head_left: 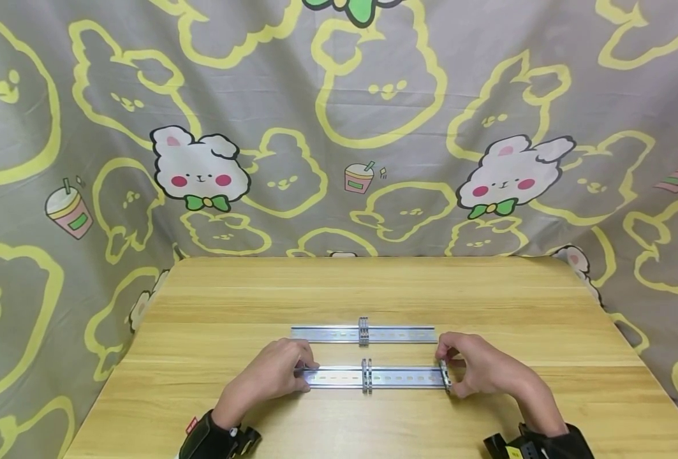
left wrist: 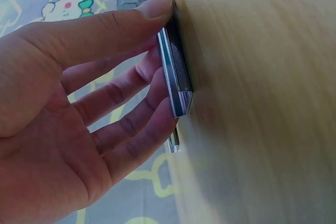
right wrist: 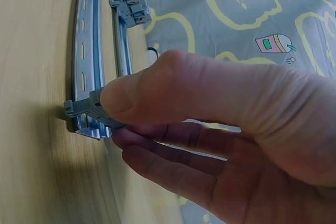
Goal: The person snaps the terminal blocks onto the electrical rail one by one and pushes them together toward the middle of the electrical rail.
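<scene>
A slotted metal DIN rail (head_left: 339,377) lies lengthwise across the table in the head view. My left hand (head_left: 270,375) holds its left end, thumb on the near edge and fingers on the far edge. At the opposite end, my right hand (head_left: 482,368) pinches a thin grey terminal block (right wrist: 86,107) between thumb and fingers. That block sits across the rail's end, slightly tilted in the head view; whether it is clipped on, I cannot tell. Two thin grey terminal blocks (head_left: 367,376) stand at the rail's middle with a narrow gap between them.
Behind and parallel lies a second DIN rail (head_left: 402,334), with a cluster of grey terminal blocks (head_left: 363,331) at its middle. Both rails rest on a wood-grain table (head_left: 373,293). A patterned grey curtain (head_left: 293,217) hangs along the table's back and sides.
</scene>
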Motion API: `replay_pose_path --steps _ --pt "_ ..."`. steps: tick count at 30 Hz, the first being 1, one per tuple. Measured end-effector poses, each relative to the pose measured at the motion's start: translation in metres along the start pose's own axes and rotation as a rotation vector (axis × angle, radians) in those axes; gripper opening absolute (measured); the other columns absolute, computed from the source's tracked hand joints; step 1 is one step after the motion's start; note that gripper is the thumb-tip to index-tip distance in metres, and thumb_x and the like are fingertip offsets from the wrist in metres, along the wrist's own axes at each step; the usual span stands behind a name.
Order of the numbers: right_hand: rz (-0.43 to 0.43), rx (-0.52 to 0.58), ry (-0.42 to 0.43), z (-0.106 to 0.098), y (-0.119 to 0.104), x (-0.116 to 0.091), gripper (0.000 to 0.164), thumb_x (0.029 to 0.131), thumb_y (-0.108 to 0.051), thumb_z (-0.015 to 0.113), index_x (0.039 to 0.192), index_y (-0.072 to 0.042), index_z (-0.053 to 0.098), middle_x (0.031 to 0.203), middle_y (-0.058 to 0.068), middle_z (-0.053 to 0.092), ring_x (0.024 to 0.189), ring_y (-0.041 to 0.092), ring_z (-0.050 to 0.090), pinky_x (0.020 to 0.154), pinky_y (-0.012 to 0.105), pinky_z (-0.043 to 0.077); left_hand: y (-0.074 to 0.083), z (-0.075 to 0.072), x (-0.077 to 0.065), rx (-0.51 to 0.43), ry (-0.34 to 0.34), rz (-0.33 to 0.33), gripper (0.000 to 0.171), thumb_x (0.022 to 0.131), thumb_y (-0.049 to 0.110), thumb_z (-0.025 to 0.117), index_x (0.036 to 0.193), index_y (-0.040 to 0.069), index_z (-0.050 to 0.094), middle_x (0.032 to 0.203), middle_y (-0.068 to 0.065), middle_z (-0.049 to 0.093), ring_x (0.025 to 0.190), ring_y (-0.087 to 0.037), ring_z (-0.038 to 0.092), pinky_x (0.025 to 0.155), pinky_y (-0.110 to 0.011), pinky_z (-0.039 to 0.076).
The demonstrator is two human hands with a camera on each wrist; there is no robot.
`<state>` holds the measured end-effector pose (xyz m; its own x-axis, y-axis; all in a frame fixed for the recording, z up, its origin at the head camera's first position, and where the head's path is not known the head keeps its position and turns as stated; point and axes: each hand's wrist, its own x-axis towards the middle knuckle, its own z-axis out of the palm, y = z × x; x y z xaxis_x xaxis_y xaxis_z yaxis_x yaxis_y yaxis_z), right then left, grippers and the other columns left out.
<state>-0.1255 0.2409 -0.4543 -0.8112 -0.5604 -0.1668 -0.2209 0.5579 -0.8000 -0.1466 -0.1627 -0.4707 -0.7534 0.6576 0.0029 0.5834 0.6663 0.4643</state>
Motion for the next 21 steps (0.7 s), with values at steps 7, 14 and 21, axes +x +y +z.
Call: replay_pose_path --steps 7,14,21 --pt "0.023 -0.033 0.013 0.0007 -0.0033 0.0001 0.048 0.061 0.01 0.082 0.098 -0.006 0.055 0.101 0.006 0.059 0.102 0.025 0.061 0.091 0.035 0.058 0.001 -0.0004 0.0002 -0.003 -0.001 -0.002 0.028 0.07 0.013 0.093 0.095 0.01 0.082 0.093 0.006 0.071 0.074 -0.006 0.057 0.067 -0.024 0.047" --pt "0.021 -0.078 0.031 0.0025 -0.0054 0.001 0.048 0.059 0.009 0.081 0.096 -0.008 0.054 0.099 0.004 0.059 0.101 0.025 0.061 0.089 0.038 0.058 0.0014 -0.001 0.0 -0.018 -0.005 -0.006 0.028 0.071 0.011 0.093 0.096 0.009 0.082 0.093 0.005 0.071 0.072 -0.006 0.055 0.064 -0.022 0.044" --pt "0.025 -0.088 0.037 0.0039 -0.0053 0.0 0.049 0.058 0.009 0.081 0.096 -0.007 0.055 0.1 0.004 0.059 0.103 0.027 0.061 0.09 0.039 0.058 0.0022 -0.0014 0.0 -0.009 -0.007 -0.007 0.028 0.071 0.013 0.093 0.096 0.01 0.082 0.095 0.005 0.072 0.075 -0.007 0.057 0.068 -0.025 0.047"
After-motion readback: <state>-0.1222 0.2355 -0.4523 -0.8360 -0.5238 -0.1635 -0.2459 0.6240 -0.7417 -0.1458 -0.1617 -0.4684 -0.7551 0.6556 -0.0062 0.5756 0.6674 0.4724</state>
